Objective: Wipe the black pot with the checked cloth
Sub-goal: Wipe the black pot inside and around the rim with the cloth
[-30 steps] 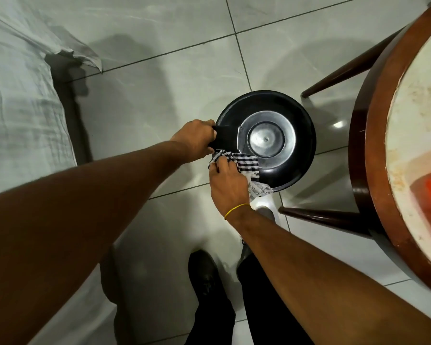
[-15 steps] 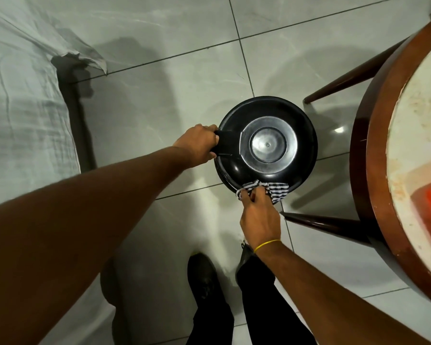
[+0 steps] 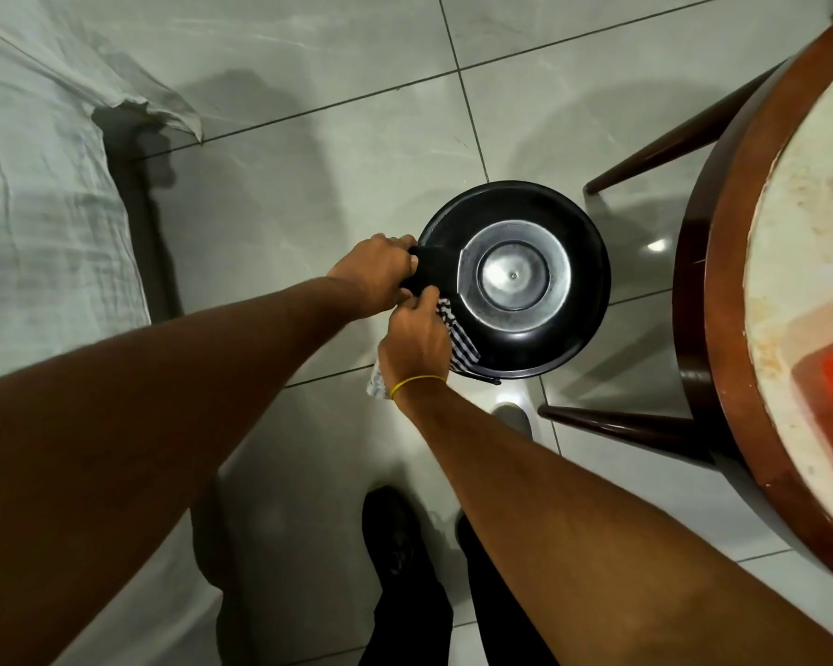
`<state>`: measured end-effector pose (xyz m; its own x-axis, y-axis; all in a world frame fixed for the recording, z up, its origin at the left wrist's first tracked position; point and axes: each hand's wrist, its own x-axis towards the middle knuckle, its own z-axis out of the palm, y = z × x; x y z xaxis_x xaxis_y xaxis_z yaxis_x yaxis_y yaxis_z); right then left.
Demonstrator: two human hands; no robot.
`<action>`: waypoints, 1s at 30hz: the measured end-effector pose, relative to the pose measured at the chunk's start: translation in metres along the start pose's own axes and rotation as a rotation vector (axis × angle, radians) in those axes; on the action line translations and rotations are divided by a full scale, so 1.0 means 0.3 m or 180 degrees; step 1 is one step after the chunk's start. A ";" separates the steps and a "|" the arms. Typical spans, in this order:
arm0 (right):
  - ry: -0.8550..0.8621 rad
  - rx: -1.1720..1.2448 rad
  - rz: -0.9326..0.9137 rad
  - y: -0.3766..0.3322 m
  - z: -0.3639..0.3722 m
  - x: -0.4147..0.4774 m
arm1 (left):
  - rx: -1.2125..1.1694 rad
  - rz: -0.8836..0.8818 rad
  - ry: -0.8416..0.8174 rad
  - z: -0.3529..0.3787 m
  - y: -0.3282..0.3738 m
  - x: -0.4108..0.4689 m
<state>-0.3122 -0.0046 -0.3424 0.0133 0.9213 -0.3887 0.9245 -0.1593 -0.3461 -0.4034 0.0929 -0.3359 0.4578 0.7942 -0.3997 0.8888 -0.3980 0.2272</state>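
In the head view, the black pot (image 3: pixel 515 281) is held upside down over the floor (image 3: pixel 309 161), its handle gripped in the closed left hand (image 3: pixel 378 276), apparently so its underside is exposed. The checked cloth (image 3: pixel 460 341) is pressed against its near side by the clenched right hand (image 3: pixel 414 338).

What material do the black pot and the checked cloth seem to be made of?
Black pot: probably metal with a dark glossy coating; its bare silver base disc reflects light. Checked cloth: soft woven fabric, likely cotton; it folds and drapes under the right hand.
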 end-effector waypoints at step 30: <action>0.1455 0.0641 0.1255 0.481 -0.234 0.172 | 0.0251 -0.0153 -0.0083 0.075 0.043 -0.022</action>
<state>-0.1515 0.0448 -0.3524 0.5405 0.8310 -0.1315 0.7278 -0.5402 -0.4225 -0.3945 0.0721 -0.3502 0.4140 0.8015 -0.4316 0.9082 -0.3954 0.1369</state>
